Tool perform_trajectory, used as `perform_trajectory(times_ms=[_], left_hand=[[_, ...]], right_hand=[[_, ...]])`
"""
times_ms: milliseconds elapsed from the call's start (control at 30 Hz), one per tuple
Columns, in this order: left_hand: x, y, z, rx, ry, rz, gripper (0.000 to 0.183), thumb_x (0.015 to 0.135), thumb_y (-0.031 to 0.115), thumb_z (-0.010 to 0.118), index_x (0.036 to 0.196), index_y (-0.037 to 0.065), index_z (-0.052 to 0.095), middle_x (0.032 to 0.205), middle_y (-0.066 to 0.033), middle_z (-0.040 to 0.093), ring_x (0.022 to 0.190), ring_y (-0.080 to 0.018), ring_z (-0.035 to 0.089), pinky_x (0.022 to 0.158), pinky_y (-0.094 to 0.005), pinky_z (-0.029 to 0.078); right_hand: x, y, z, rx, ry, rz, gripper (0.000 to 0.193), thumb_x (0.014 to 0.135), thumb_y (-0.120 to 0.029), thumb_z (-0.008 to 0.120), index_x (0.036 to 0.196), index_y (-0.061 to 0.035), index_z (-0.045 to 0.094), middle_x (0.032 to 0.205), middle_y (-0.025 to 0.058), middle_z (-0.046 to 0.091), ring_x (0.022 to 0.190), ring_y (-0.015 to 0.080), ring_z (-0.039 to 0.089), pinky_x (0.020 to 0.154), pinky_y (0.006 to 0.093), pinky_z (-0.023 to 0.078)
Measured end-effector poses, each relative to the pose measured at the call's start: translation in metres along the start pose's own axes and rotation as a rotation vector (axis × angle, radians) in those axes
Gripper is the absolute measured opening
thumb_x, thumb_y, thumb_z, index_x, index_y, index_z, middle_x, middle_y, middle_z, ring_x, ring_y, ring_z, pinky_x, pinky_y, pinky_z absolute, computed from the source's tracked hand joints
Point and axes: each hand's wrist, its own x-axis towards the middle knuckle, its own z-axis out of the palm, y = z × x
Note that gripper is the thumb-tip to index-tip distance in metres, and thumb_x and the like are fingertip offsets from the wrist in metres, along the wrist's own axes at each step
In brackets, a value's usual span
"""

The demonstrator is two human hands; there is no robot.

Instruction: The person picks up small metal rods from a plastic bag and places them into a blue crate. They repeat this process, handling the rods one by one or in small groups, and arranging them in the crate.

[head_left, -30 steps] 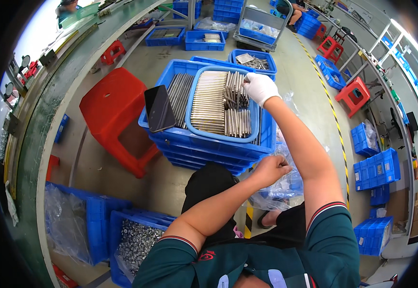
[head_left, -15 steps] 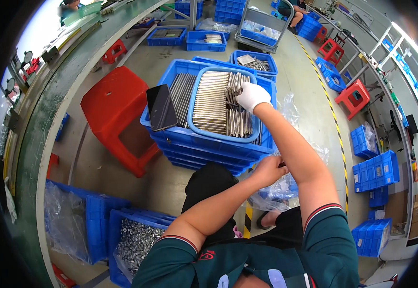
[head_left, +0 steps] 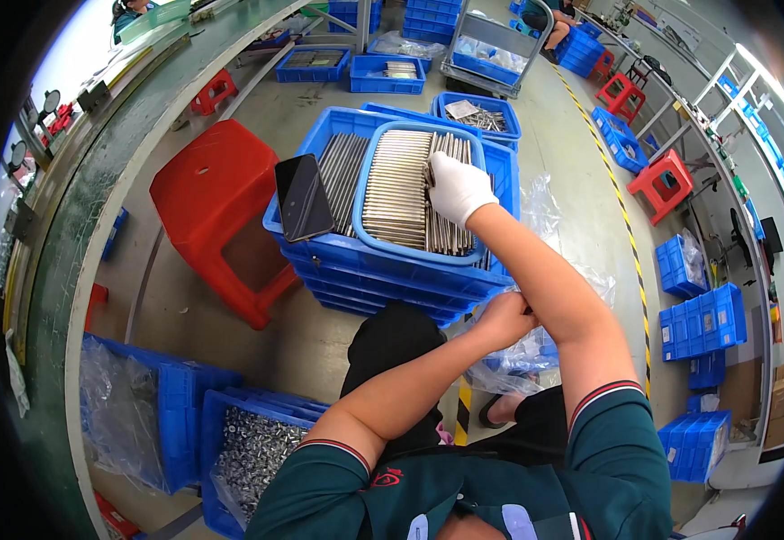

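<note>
My right hand (head_left: pixel 460 187), in a white glove, reaches into a light-blue tray (head_left: pixel 359 200). Its fingertips are closed on metal rods at the boundary between two stacks; how many they grip is hidden. Left of the hand lies a neat column of pale, shiny metal rods (head_left: pixel 394 184). Below the glove, more rods (head_left: pixel 447 230) stand in a less even stack. My left hand (head_left: pixel 504 321) is bare and curled beside my right forearm. Something small and dark shows at its fingertips, too little to name.
The tray rests on stacked blue crates (head_left: pixel 383 286), beside darker rods (head_left: pixel 342 180) and a black phone (head_left: pixel 304 200). A red stool (head_left: pixel 207 193) stands left. Lower left is a crate of small metal parts (head_left: pixel 257 459). Clear plastic (head_left: pixel 536 346) lies near my legs.
My right hand has moved slightly left and nearer, and its fingertips now reach the edge of the neat column. My left hand stays in nearly the same place.
</note>
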Motion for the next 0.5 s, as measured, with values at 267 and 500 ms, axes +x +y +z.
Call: perform_trajectory(times_ms=[267,500], left_hand=[[0.003,-0.009,0.005,-0.104,0.015,0.041,0.026,0.083,0.016,0.064,0.102,-0.002,0.064,0.094,-0.0174,0.068,0.088,-0.0240,0.065,0.075,-0.0342,0.048],[0.002,-0.005,-0.001,-0.092,-0.004,0.019,0.029,0.085,0.019,0.063,0.107,0.000,0.063,0.098,-0.0176,0.067,0.091,-0.0233,0.065,0.078,-0.0335,0.047]], right_hand=[[0.011,0.019,0.007,0.013,0.050,0.035,0.017,0.078,-0.007,0.050,0.092,-0.0035,0.060,0.091,0.0212,0.064,0.090,0.0377,0.062,0.080,0.0433,0.049],[0.006,0.014,0.004,0.043,-0.030,-0.175,0.017,0.076,-0.004,0.050,0.091,-0.0046,0.059,0.090,0.0190,0.064,0.090,0.0370,0.061,0.078,0.0430,0.048]])
